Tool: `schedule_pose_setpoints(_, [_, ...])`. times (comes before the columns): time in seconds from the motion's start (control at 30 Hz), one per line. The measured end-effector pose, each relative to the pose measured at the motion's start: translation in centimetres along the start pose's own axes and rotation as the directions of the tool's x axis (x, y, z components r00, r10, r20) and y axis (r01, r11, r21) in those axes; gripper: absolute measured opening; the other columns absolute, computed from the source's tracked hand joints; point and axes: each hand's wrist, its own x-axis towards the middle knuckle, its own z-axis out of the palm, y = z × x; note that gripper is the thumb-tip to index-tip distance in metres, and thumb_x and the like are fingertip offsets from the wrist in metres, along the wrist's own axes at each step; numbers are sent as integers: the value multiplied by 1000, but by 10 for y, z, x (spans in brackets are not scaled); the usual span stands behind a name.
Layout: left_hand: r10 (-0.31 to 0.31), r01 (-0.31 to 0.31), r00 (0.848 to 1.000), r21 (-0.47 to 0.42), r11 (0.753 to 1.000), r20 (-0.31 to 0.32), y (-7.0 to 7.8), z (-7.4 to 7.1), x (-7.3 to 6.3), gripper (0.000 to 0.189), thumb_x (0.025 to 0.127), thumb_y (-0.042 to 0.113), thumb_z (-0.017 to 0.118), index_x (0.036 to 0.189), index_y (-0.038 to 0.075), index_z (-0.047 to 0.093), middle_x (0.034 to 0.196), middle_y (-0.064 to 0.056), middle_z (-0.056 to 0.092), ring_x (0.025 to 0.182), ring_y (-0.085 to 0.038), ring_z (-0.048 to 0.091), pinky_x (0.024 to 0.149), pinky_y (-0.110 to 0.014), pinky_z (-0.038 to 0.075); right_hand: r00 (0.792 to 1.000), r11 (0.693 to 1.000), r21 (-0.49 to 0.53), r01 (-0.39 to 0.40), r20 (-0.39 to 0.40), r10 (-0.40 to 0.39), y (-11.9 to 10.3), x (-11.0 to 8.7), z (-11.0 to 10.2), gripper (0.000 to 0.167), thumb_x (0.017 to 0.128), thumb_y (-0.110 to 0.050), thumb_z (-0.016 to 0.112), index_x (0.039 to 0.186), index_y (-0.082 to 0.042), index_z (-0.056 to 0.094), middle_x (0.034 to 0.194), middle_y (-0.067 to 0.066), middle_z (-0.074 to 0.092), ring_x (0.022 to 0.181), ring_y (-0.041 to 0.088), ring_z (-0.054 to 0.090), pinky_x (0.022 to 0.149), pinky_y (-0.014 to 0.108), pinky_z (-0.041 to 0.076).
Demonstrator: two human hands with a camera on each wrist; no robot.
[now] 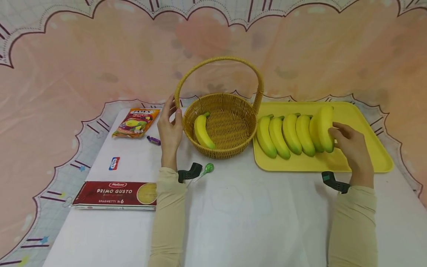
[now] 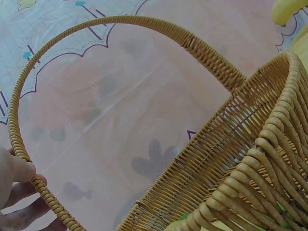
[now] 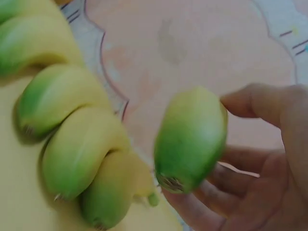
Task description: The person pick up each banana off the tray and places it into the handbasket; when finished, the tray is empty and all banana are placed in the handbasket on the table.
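My right hand (image 1: 353, 148) grips a yellow banana (image 1: 325, 129) with a green tip, raised over the right end of a row of bananas (image 1: 291, 133) on the yellow tray (image 1: 363, 159). In the right wrist view thumb and fingers close on the banana (image 3: 192, 139) from either side. My left hand (image 1: 171, 129) holds the left side of the wicker basket's arched handle (image 1: 220, 59); its thumb and fingers wrap the handle (image 2: 21, 154) in the left wrist view. Inside the wicker basket (image 1: 230, 148) one banana (image 1: 202, 131) leans at the left.
Left of the basket lie an orange candy bag (image 1: 136, 122), a purple wrapped candy (image 1: 153, 140), a small red-and-blue packet (image 1: 114, 163) and a red spaghetti pack (image 1: 113, 193), partly behind the left sleeve. A green lollipop (image 1: 209, 168) lies in front of the basket.
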Motion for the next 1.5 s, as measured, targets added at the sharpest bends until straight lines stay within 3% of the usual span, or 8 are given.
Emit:
schedule_pose_setpoints(0.23, [-7,7,1000,6,1000,6,-3,-1,-1,45,97,15,50,139,32,46,133,-6,55,121,-20,55,98,-39,50,981,985,-54,162,121,-155,-17,-12,2,70,95,-51,43,150,-12,25,151,18,32,93,-14,48,73,3,45])
schedule_pose_setpoints(0.37, [0,0,1000,-1,1000,6,-4,-1,-2,46,97,14,50,139,31,46,133,-6,55,121,-20,55,98,-41,50,950,968,-56,243,216,-226,-26,-18,8,65,97,-43,46,151,-15,24,147,18,35,94,-15,51,76,5,47])
schedule_pose_setpoints(0.5, [4,-4,1000,-4,1000,8,-5,-2,-2,45,97,14,50,139,32,46,133,-6,55,120,-20,55,97,-41,50,913,950,-19,311,284,-293,-32,-21,21,60,97,-32,51,150,-21,26,140,6,43,103,-11,52,78,12,50])
schedule_pose_setpoints(0.77, [11,-11,1000,5,1000,9,-7,0,-1,46,98,14,49,139,33,45,133,-6,54,120,-20,55,97,-42,50,865,937,40,346,373,-335,-47,-22,50,62,95,-26,56,150,-22,28,146,6,40,114,-3,48,83,10,47])
schedule_pose_setpoints(0.97, [16,-16,1000,5,1000,5,-7,0,-2,45,97,14,49,139,32,45,133,-6,55,120,-20,56,97,-43,50,784,903,66,424,472,-403,-60,-22,77,61,96,-25,53,150,-19,25,141,12,42,124,22,44,89,14,44])
schedule_pose_setpoints(1.17, [8,-8,1000,11,1000,2,-7,-3,-3,46,98,15,49,139,33,45,133,-6,54,120,-19,55,97,-40,51,723,880,98,465,531,-442,-76,-23,106,62,95,-26,56,149,-18,27,137,10,44,119,26,47,95,33,46])
schedule_pose_setpoints(1.37, [16,-16,1000,-11,1000,-8,-8,-3,-3,45,97,14,50,139,30,46,132,-8,55,120,-21,56,97,-42,50,723,864,62,500,519,-456,-92,-19,132,59,95,-32,54,148,-15,33,136,11,49,121,28,47,101,51,41])
schedule_pose_setpoints(1.5, [16,-16,1000,-7,1000,5,-9,-2,-1,45,98,15,49,139,30,45,133,-8,55,121,-21,55,97,-42,50,748,867,37,498,487,-451,-107,-13,148,59,95,-37,53,147,-15,35,129,11,54,119,27,49,102,50,39])
